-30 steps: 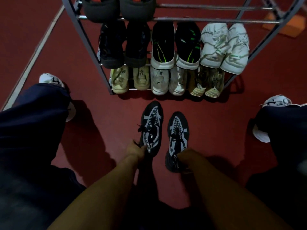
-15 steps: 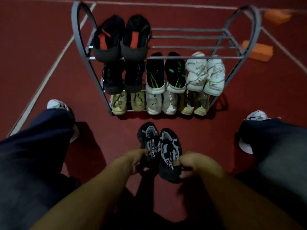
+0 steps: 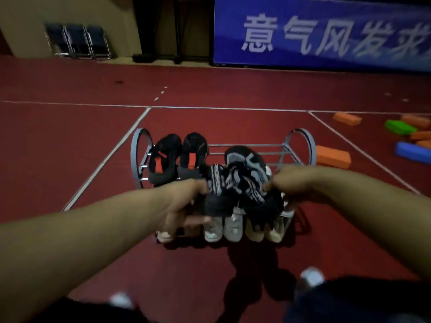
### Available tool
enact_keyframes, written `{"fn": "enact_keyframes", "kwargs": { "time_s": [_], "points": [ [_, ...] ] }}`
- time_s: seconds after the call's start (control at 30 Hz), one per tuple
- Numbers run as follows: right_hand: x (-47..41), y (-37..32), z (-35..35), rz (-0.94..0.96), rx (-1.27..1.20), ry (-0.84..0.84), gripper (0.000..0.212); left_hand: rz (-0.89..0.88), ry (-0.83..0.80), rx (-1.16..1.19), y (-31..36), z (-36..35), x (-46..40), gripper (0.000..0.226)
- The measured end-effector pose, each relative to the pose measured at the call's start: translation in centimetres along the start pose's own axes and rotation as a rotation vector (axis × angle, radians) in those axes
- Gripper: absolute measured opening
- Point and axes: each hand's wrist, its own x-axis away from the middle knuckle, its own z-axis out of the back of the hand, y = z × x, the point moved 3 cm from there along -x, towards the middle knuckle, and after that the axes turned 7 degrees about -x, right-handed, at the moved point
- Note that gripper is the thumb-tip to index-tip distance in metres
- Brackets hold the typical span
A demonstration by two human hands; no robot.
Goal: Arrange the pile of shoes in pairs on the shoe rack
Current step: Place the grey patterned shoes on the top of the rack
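- Nearest to me, at the bottom edge, I see dark trouser legs and two white shoe toes [image 3: 312,276] on the red floor [image 3: 70,159], all blurred
- My two bare forearms reach forward from the lower corners toward the shoe rack [image 3: 140,145]
- My left hand [image 3: 184,201] grips the heel end of the left black-and-grey knit sneaker [image 3: 215,183]; the fingers [image 3: 198,219] are curled under it, though blur hides how they lie exactly
- My right hand [image 3: 293,180] grips the heel end of the right black-and-grey knit sneaker [image 3: 247,164], fingers curled round its rim
- The two sneakers are held side by side, touching, toes pointing away from me, in the air in front of the rack's top shelf; I cannot tell whether they touch its bars
- Below my hands, the rack's lowest shelf shows a row of pale shoes [image 3: 233,229], toes toward me; the middle shelf is mostly hidden behind the sneakers
- On the top shelf, at its left end, a pair of black shoes with red insoles [image 3: 177,157] stands side by side; the bars to the right of them are bare
- The rack has grey metal hoops at both ends and stands by white floor lines
- Farther right on the floor lie foam blocks: an orange block [image 3: 332,156] nearest the rack, then a blue block [image 3: 411,151], a green block [image 3: 400,127] and more orange ones
- At the far wall, a blue banner [image 3: 326,33] with white characters, and to the left a row of dark chairs [image 3: 78,41]
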Motion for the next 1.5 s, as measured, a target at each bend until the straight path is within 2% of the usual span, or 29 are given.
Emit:
{"fn": "enact_keyframes", "kwargs": {
  "time_s": [0.17,0.23,0.3,0.37,0.47,0.5,0.53,0.63,0.73,0.8,0.83,0.9,0.97,1.1,1.27,1.37,1.43,1.5],
  "points": [
    [-6.0,-0.6,2.8,0.059,-0.326,0.371,0.010,-0.097,0.062,0.071,3.8,-1.6,-5.7,0.012],
    [-7.7,-0.3,3.6,0.047,-0.421,0.420,0.008,-0.141,0.105,0.122,4.6,-1.2,-8.2,0.012],
    [-9.4,-0.2,5.1,0.066,-0.393,0.483,0.010,-0.148,0.121,0.175,5.8,-1.5,-10.6,0.013],
    [-11.8,-0.2,5.8,0.074,-0.382,0.541,0.023,-0.128,0.150,0.178,6.3,-2.2,-13.2,0.016],
    [-15.2,0.6,5.5,0.035,-0.403,0.542,0.037,-0.120,0.218,0.132,5.5,-3.0,-16.7,0.021],
    [-16.3,1.1,5.2,-0.009,-0.379,0.526,0.036,-0.115,0.258,0.025,5.0,-3.1,-17.8,0.024],
    [-17.2,1.4,5.0,-0.033,-0.353,0.509,0.035,-0.118,0.304,-0.182,4.6,-3.2,-18.2,0.029],
    [-19.0,2.8,4.6,-0.114,-0.247,0.520,0.030,-0.206,0.499,-0.957,3.6,-3.8,-18.5,0.050],
    [-19.6,4.2,4.9,-0.181,-0.170,0.525,0.034,-0.465,0.595,-1.185,4.0,-4.1,-17.0,0.059],
    [-19.8,4.2,5.1,-0.189,-0.114,0.532,0.038,-0.677,0.516,-1.375,3.5,-4.3,-16.8,0.064],
    [-19.9,4.1,5.1,-0.197,-0.091,0.532,0.040,-0.704,0.452,-1.474,3.2,-4.4,-16.8,0.071],
    [-20.3,3.8,4.9,-0.186,-0.081,0.514,0.040,-0.627,0.373,-1.602,2.6,-4.1,-17.1,0.086],
    [-20.8,3.2,4.3,-0.151,-0.058,0.462,0.040,-0.630,0.405,-1.679,2.8,-4.1,-17.2,0.084],
    [-21.7,1.9,2.4,-0.094,-0.014,0.355,0.040,-0.614,0.493,-1.715,4.1,-4.2,-17.4,0.058],
    [-21.8,2.4,2.2,-0.035,-0.042,0.308,0.035,-0.513,0.494,-1.713,3.9,-3.9,-17.3,0.050],
    [-21.5,2.2,2.6,-0.031,0.106,0.235,0.042,-0.387,0.395,-1.579,4.0,-3.2,-17.2,0.048],
    [-21.4,1.2,3.8,0.017,0.309,0.301,0.047,-0.359,0.344,-1.463,4.9,-2.7,-16.9,0.049],
    [-21.7,-0.1,5.4,0.167,0.446,0.464,0.041,-0.428,0.431,-1.290,7.0,-1.6,-16.4,0.042]
  ]
}}
